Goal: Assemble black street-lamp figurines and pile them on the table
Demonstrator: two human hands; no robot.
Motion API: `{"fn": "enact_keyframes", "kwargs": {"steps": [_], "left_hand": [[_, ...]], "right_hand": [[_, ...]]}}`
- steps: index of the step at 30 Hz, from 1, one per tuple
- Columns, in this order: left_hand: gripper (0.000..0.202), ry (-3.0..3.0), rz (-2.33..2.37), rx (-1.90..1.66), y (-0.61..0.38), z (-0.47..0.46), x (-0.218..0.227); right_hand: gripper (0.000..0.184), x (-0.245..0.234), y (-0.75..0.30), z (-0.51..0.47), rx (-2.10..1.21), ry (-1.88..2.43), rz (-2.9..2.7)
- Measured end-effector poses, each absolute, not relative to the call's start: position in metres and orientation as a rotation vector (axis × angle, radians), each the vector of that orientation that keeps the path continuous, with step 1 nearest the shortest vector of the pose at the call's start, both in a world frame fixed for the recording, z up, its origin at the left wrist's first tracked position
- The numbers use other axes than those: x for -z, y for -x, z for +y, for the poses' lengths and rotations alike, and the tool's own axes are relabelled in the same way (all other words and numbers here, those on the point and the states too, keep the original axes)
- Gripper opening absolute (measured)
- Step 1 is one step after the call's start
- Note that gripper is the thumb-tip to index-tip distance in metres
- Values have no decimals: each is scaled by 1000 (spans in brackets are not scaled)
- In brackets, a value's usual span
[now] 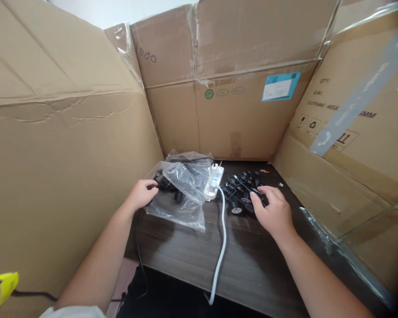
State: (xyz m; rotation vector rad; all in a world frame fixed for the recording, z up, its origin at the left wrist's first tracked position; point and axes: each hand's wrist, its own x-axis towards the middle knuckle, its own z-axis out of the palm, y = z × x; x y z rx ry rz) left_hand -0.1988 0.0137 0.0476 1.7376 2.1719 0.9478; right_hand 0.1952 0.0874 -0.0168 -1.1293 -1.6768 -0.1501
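Note:
My left hand (145, 193) is closed at the left side of a clear plastic bag (189, 185), its fingertips pinched beside a black piece; what exactly they grip is hidden. Several black parts lie in or under the bag. On the right, my right hand (273, 210) has its thumb and fingers around a black part (262, 196) at the edge of a heap of black plastic parts (237, 192). Some of these are cylinders with pale round ends. Between both hands stands a white power strip (215, 181) with plugs in it.
Cardboard walls (232, 119) enclose the dark wooden table (185, 251) at the left, back and right. A white cable (223, 238) runs from the strip over the front edge. A thin black cord (137, 243) hangs at the left. Yellow tape (7, 285) shows lower left.

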Motion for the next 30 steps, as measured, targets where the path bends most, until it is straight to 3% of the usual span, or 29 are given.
{"fn": "enact_keyframes", "kwargs": {"steps": [10,15,19,23,26,30], "left_hand": [[19,-1128,1380,-1641,149,-46,-23],[21,-1066,1200,-1577,70,-51,-1],[19,-1175,1229,-1514,31,-54,9],[21,-1218,1206,-1457,15,-54,11],[20,-1231,1193,-1423,13,-54,11],[23,-1227,1202,-1371,14,-54,12]], "right_hand": [[19,6,-185,71,64,1011,-1722],[16,-7,-165,36,-639,709,-2055],[21,-11,-149,13,-1300,618,-1971],[28,-7,-142,5,-1615,695,-1774],[26,-7,-141,3,-1482,713,-1797],[29,-10,-144,0,-844,596,-2094]]}}
